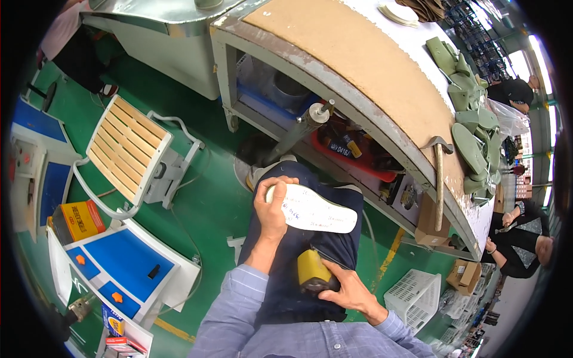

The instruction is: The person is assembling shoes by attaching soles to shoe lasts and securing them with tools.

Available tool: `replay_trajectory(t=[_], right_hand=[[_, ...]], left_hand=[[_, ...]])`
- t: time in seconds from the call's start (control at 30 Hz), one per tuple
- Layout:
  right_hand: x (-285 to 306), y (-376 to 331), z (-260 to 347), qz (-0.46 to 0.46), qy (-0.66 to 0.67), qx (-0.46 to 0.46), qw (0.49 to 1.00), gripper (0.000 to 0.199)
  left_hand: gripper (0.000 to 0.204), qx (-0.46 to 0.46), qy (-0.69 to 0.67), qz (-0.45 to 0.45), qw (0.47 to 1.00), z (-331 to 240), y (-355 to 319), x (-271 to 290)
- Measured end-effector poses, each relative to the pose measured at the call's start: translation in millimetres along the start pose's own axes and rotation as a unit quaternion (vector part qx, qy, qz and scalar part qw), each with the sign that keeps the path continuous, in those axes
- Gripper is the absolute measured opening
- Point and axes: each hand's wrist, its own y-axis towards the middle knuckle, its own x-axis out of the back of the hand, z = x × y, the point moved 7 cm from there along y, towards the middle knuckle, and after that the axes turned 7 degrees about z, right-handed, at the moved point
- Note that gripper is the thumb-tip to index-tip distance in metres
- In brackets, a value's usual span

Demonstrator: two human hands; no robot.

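Observation:
My left hand (273, 209) is closed around the heel end of a white shoe-sole-shaped piece (322, 209) marked with small handwriting. The piece is above my lap, its wider end pointing right. Lower down, over my dark trousers (274, 286), my right hand (349, 289) grips a yellow and dark block-like object (313, 270) from its right side. Its exact kind does not show. The palm side of this hand is partly hidden. White piece and yellow object are apart from each other.
A workbench (352, 53) stands ahead, with a hammer (440, 179) and several olive-green shoe lasts (474, 131). A metal post (298, 131) rises before my knees. To the left are a slatted chair (128, 146) and a blue-topped stand (131, 262); a white crate (413, 298) sits right. Other people work nearby.

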Motion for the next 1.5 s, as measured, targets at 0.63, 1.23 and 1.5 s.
replay_trajectory(t=[0.63, 1.23, 1.5], right_hand=[[159.9, 79.7, 217.7, -0.292, 0.215, 0.434, 0.825, 0.07], [242.9, 167.6, 132.4, -0.475, -0.335, 0.103, 0.807, 0.045], [237.1, 157.7, 135.7, -0.44, -0.342, 0.117, 0.822, 0.05]], left_hand=[[0.079, -0.203, 0.416, 0.178, 0.869, -204.2, 102.4, -158.3], [0.063, -0.276, 0.764, -0.173, 0.558, -245.1, 337.5, -120.2], [0.063, -0.304, 0.717, -0.252, 0.574, -343.8, 424.3, -32.5]])
